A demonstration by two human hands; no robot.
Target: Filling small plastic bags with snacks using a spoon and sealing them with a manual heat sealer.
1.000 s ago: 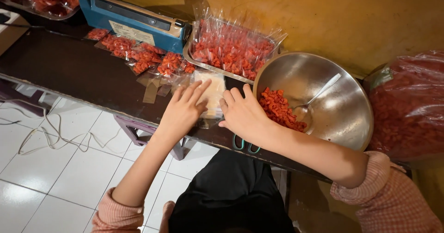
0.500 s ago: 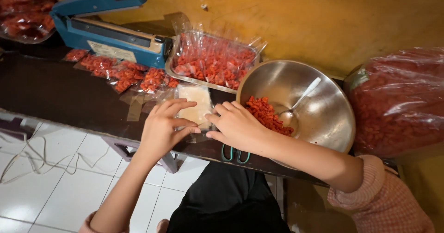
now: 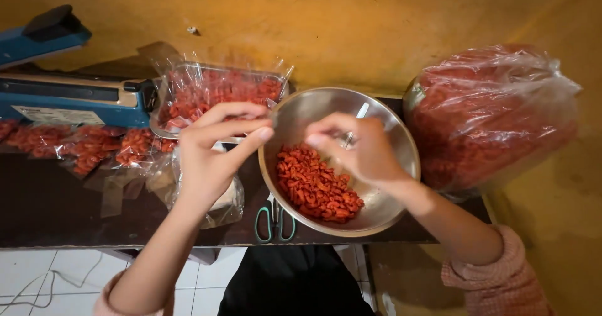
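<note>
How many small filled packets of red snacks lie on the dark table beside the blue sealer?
About 4 small packets lie in a row in front of the blue sealer, left of the left hand. They overlap, and the frame edge may hide more.

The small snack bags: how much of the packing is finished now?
Done: several filled small bags lie beside the blue sealer. In hand: the left hand is over an empty clear bag; the right hand is over the steel bowl. Left: red snacks in the bowl, plus the big sack.
</note>
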